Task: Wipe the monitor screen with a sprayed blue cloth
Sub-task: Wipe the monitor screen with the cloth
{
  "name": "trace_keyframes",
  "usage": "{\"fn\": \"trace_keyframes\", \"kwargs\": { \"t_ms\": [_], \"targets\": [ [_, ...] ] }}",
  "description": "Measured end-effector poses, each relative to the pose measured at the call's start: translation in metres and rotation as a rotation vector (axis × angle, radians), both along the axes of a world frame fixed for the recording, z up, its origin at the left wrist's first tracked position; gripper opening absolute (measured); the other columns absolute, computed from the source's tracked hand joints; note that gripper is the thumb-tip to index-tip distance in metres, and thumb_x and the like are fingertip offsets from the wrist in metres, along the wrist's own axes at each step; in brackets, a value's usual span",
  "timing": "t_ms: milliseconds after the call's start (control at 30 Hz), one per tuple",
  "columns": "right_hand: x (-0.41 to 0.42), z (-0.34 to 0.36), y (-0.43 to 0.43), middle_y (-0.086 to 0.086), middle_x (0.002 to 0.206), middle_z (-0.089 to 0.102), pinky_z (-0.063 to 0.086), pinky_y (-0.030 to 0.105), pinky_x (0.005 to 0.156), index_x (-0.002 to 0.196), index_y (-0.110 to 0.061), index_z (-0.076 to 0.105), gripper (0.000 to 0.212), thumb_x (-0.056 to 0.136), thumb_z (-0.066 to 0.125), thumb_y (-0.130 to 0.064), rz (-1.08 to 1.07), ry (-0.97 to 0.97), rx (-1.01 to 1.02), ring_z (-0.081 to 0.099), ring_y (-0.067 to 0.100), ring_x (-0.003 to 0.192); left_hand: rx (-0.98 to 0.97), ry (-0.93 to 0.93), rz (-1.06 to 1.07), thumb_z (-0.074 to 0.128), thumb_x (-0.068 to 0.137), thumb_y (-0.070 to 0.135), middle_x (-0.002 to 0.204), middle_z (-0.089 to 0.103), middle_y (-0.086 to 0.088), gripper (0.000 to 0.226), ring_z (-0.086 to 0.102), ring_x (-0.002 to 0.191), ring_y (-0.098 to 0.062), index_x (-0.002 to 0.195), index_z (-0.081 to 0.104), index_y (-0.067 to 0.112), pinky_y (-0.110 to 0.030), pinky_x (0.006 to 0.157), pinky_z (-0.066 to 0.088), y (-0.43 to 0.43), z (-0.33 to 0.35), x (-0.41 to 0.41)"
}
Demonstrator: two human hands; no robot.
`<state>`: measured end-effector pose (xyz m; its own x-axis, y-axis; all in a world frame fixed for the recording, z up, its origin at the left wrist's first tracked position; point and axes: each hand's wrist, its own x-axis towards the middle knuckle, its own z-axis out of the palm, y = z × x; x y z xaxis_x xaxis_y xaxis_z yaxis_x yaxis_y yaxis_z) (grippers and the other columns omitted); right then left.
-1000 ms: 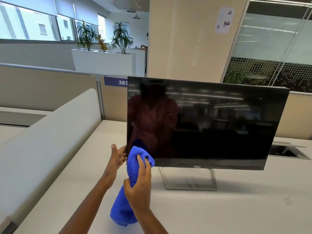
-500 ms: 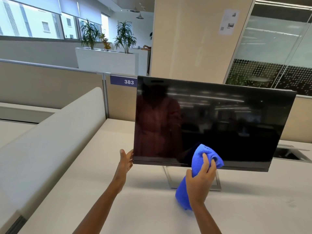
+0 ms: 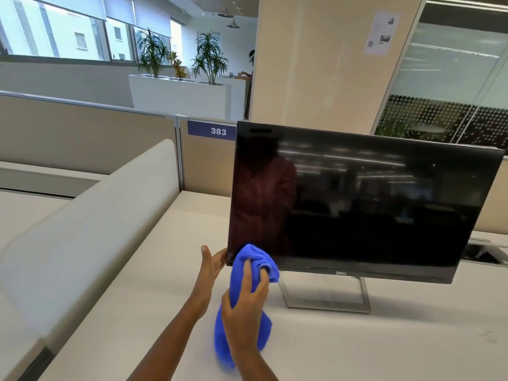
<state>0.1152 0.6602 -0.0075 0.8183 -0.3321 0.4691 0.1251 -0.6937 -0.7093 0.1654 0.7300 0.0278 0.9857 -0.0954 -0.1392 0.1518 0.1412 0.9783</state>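
The black flat-panel monitor [image 3: 371, 210] stands on a silver frame stand [image 3: 327, 306] on the pale tabletop [image 3: 398, 350]. The right hand [image 3: 244, 312] grips the bunched blue microfibre cloth [image 3: 254, 258], whose top is pressed to the screen's lower-left corner, over the bottom bezel. The left hand [image 3: 210, 266], fingers straight, touches the monitor's left edge. The tabletop stretches in front and to the right of the stand, and a rounded beige divider [image 3: 90, 229] bounds the left side.

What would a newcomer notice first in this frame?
The bright blue cloth, bunched in the right hand and pressed to the lower left corner of the dark monitor, stands out most against the pale desk. The left hand touches the monitor's left edge beside it with straight fingers. Behind, a purple 383 label sits on the partition.
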Motion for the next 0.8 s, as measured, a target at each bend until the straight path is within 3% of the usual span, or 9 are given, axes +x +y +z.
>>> {"fn": "trace_keyframes", "kwargs": {
  "t_ms": [67,133,200,267,333,400,500,667,800],
  "targets": [
    [0.001,-0.003,0.009,0.021,0.136,0.044,0.050,0.023,0.084,0.141,-0.018,0.025,0.091,0.067,0.076,-0.007,0.093,0.038,-0.027,0.057,0.027,0.112,0.009,0.007,0.004,0.000,0.090,0.055,0.144,0.042,-0.005,0.069,0.037,0.133,-0.019,0.139,0.035,0.021,-0.038,0.114,0.022,0.003,0.002,0.001],
    [0.000,0.000,0.009,0.009,0.152,0.017,0.037,0.016,0.097,0.148,-0.028,0.012,0.081,0.083,0.060,-0.015,0.239,0.156,-0.137,0.034,0.019,0.132,0.011,-0.004,0.024,0.000,0.091,0.053,0.142,0.044,-0.006,0.066,0.043,0.126,-0.018,0.140,0.032,0.024,-0.033,0.107,0.029,0.008,0.004,0.002],
    [0.001,0.007,-0.003,-0.001,0.154,0.005,0.030,0.013,0.101,0.147,-0.031,0.010,0.074,0.087,0.051,-0.019,0.360,0.178,-0.186,0.022,0.016,0.138,-0.001,-0.015,0.040,0.001,0.087,0.059,0.143,0.043,-0.007,0.069,0.040,0.130,-0.020,0.142,0.028,0.027,-0.034,0.109,0.027,0.015,0.008,0.004],
    [0.001,0.032,-0.018,0.004,0.153,0.016,0.028,0.013,0.101,0.146,-0.025,0.022,0.071,0.084,0.054,-0.018,0.391,0.080,-0.262,0.028,0.020,0.136,-0.025,-0.045,0.019,0.007,0.070,0.081,0.139,0.047,-0.008,0.092,0.036,0.133,-0.020,0.142,0.027,0.028,-0.039,0.114,0.019,0.021,0.013,0.005],
    [0.005,0.067,-0.034,0.016,0.142,0.038,0.032,0.019,0.103,0.139,-0.015,0.041,0.069,0.074,0.063,-0.014,0.294,-0.156,-0.341,0.039,0.024,0.127,-0.053,-0.064,-0.009,0.013,0.056,0.091,0.126,0.057,-0.007,0.109,0.041,0.129,-0.018,0.141,0.030,0.025,-0.038,0.115,0.017,0.022,0.017,0.005],
    [0.017,0.106,-0.049,0.023,0.132,0.047,0.030,0.023,0.103,0.131,-0.009,0.051,0.064,0.069,0.066,-0.012,0.171,-0.355,-0.338,0.039,0.025,0.119,-0.075,-0.060,-0.026,0.005,0.069,0.078,0.121,0.059,-0.006,0.096,0.043,0.127,-0.021,0.139,0.034,0.020,-0.039,0.117,0.019,0.020,0.019,0.006],
    [0.047,0.170,-0.072,0.027,0.130,0.048,0.037,0.036,0.103,0.128,-0.005,0.054,0.057,0.072,0.063,-0.013,0.002,-0.500,-0.346,0.045,0.036,0.117,-0.082,-0.051,-0.049,-0.008,0.085,0.059,0.125,0.057,-0.008,0.081,0.050,0.120,-0.022,0.134,0.042,0.020,-0.036,0.111,0.027,0.014,0.020,0.005],
    [0.085,0.216,-0.081,0.017,0.139,0.046,0.041,0.056,0.095,0.134,-0.017,0.049,0.055,0.081,0.058,-0.027,-0.163,-0.421,-0.494,0.041,0.042,0.128,-0.113,-0.034,-0.038,-0.009,0.087,0.058,0.125,0.057,-0.006,0.075,0.052,0.118,-0.021,0.124,0.048,0.027,-0.035,0.110,0.029,0.010,0.022,0.001],
    [0.086,0.181,-0.064,0.008,0.141,0.048,0.034,0.055,0.103,0.135,-0.026,0.047,0.056,0.081,0.055,-0.036,-0.135,-0.391,-0.714,0.042,0.036,0.130,-0.139,-0.010,-0.028,-0.008,0.086,0.060,0.126,0.057,-0.005,0.078,0.050,0.120,-0.021,0.127,0.048,0.025,-0.036,0.112,0.028,0.009,0.021,0.000]
  ]
}}
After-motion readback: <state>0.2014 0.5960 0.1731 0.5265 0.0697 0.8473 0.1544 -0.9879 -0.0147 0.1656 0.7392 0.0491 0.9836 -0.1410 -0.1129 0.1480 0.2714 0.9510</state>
